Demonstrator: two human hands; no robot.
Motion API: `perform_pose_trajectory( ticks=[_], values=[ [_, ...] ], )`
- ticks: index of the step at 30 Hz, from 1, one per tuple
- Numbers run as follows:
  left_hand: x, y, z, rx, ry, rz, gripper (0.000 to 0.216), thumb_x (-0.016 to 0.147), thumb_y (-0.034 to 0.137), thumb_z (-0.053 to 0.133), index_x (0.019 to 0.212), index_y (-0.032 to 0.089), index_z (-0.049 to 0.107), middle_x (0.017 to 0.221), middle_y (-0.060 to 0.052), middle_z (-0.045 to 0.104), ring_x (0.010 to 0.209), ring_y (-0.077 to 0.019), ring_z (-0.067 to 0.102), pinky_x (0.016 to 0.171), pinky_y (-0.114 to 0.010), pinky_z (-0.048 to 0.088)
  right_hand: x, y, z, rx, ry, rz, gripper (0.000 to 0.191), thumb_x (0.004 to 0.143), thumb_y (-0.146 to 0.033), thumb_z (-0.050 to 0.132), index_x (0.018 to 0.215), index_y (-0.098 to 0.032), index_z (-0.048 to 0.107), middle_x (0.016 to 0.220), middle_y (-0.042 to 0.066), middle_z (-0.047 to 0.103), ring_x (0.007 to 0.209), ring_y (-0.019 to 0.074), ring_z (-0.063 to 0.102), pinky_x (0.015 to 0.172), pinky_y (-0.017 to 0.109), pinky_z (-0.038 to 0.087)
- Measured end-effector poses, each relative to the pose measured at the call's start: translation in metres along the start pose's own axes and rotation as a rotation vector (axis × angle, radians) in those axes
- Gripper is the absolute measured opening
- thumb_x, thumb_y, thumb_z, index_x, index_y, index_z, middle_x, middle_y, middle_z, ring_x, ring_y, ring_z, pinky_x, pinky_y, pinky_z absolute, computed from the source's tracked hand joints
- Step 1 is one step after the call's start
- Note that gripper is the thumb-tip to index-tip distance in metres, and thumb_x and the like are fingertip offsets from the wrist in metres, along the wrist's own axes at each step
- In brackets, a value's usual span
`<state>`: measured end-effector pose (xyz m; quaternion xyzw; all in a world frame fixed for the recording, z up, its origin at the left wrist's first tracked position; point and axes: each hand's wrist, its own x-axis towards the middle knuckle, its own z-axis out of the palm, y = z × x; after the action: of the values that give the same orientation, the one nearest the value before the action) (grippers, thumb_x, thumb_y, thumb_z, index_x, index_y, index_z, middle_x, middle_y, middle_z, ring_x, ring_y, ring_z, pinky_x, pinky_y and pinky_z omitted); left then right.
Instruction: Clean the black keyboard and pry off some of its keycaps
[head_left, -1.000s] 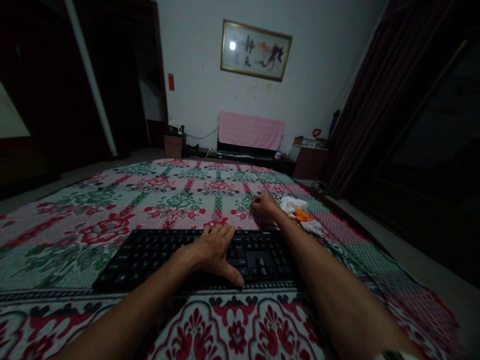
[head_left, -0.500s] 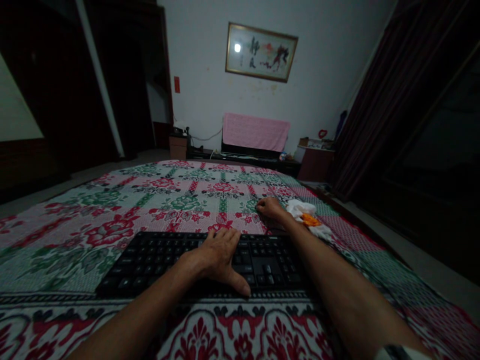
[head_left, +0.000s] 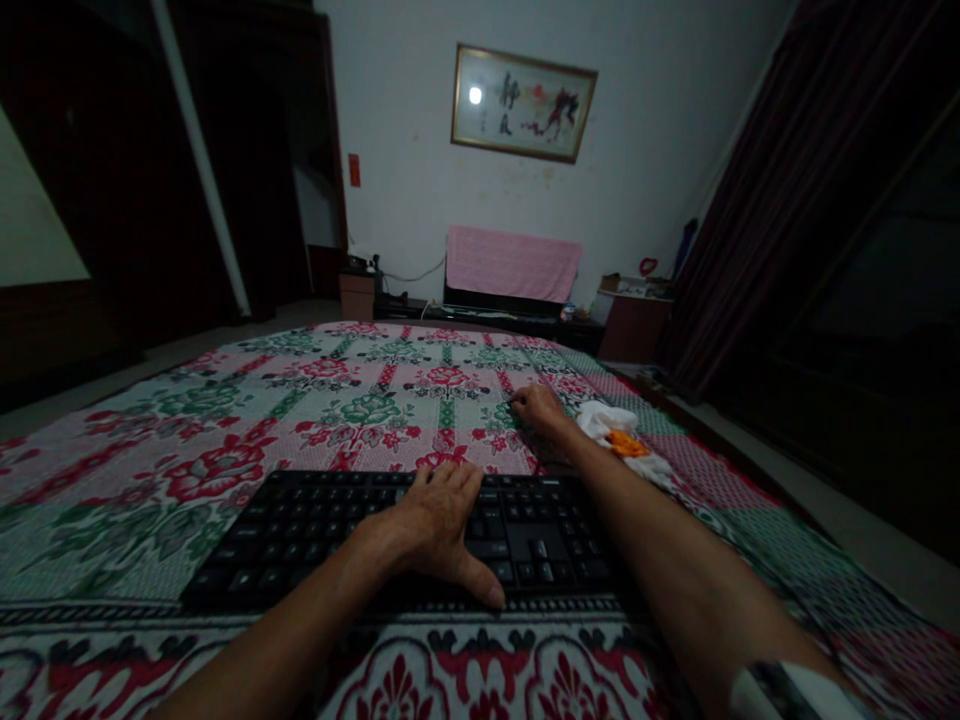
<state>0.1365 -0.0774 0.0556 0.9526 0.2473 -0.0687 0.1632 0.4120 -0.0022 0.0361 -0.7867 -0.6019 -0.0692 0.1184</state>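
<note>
A black keyboard [head_left: 322, 515] lies lengthwise on the flowered bedspread [head_left: 360, 410]. My left hand [head_left: 442, 520] rests across its middle, fingers spread toward the far edge and thumb stretched out at the near edge; the palm covers some keys. Beyond the keyboard, at the right, my right hand [head_left: 538, 405] is held low over the bedspread with its fingers curled into a pinch. What sits between those fingertips is too small and dark to make out. A white and orange cloth bundle [head_left: 622, 435] lies just to the right of my right wrist.
A thin dark cable [head_left: 806, 610] runs over the bedspread beside my right forearm. Past the bed's far edge, a pink towel [head_left: 514, 265] drapes over a screen on a low stand. A small cabinet [head_left: 634, 325] is at the right, near a dark curtain [head_left: 739, 230].
The keyboard and my left hand sit slightly lower in the picture, a little closer to me. My right hand has risen very slightly in the picture, still pinched.
</note>
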Motion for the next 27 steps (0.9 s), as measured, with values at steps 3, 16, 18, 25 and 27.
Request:
perform_pose_trajectory(
  ticks=[3, 16, 18, 25, 27],
  values=[
    [0.000, 0.000, 0.000, -0.003, 0.001, -0.003, 0.123, 0.052, 0.076, 0.053, 0.143, 0.009, 0.005, 0.149, -0.017, 0.006, 0.136, -0.0337, 0.003, 0.108, -0.054, 0.004, 0.008, -0.001, 0.005, -0.019, -0.005, 0.025, 0.029, 0.078, -0.026, 0.051, 0.101, -0.025, 0.068, 0.101, 0.004, 0.068, 0.092, 0.0179, 0.061, 0.077, 0.023, 0.044],
    [-0.002, 0.002, -0.003, 0.002, 0.000, -0.005, 0.123, 0.052, 0.077, 0.052, 0.142, 0.006, 0.008, 0.149, -0.018, 0.008, 0.136, -0.0345, 0.004, 0.108, -0.053, 0.005, 0.010, 0.001, 0.009, -0.040, -0.042, 0.039, 0.028, 0.078, -0.024, 0.049, 0.098, -0.025, 0.069, 0.100, 0.006, 0.068, 0.091, 0.0180, 0.061, 0.075, 0.023, 0.043],
    [-0.002, 0.003, -0.003, 0.002, -0.001, -0.005, 0.123, 0.052, 0.077, 0.052, 0.142, 0.007, 0.008, 0.149, -0.018, 0.008, 0.136, -0.0342, 0.005, 0.108, -0.053, 0.005, 0.009, 0.001, 0.004, -0.040, -0.043, 0.037, 0.027, 0.079, -0.024, 0.048, 0.094, -0.023, 0.070, 0.095, 0.006, 0.069, 0.088, 0.0172, 0.061, 0.073, 0.021, 0.043],
    [-0.002, 0.003, -0.003, 0.000, -0.004, -0.008, 0.122, 0.052, 0.077, 0.052, 0.142, 0.007, 0.008, 0.149, -0.018, 0.007, 0.136, -0.0345, 0.004, 0.108, -0.054, 0.007, 0.009, 0.011, -0.011, -0.052, -0.044, 0.045, 0.030, 0.079, -0.017, 0.044, 0.094, -0.018, 0.070, 0.094, 0.007, 0.069, 0.087, 0.0167, 0.061, 0.073, 0.020, 0.041],
    [-0.002, 0.003, -0.003, -0.001, -0.003, -0.004, 0.122, 0.052, 0.077, 0.052, 0.143, 0.008, 0.008, 0.149, -0.018, 0.007, 0.136, -0.0353, 0.005, 0.108, -0.054, 0.008, 0.010, 0.013, -0.011, -0.049, -0.080, 0.037, 0.030, 0.075, -0.015, 0.049, 0.096, -0.021, 0.070, 0.093, 0.005, 0.069, 0.087, 0.0161, 0.061, 0.072, 0.019, 0.042]
  ],
)
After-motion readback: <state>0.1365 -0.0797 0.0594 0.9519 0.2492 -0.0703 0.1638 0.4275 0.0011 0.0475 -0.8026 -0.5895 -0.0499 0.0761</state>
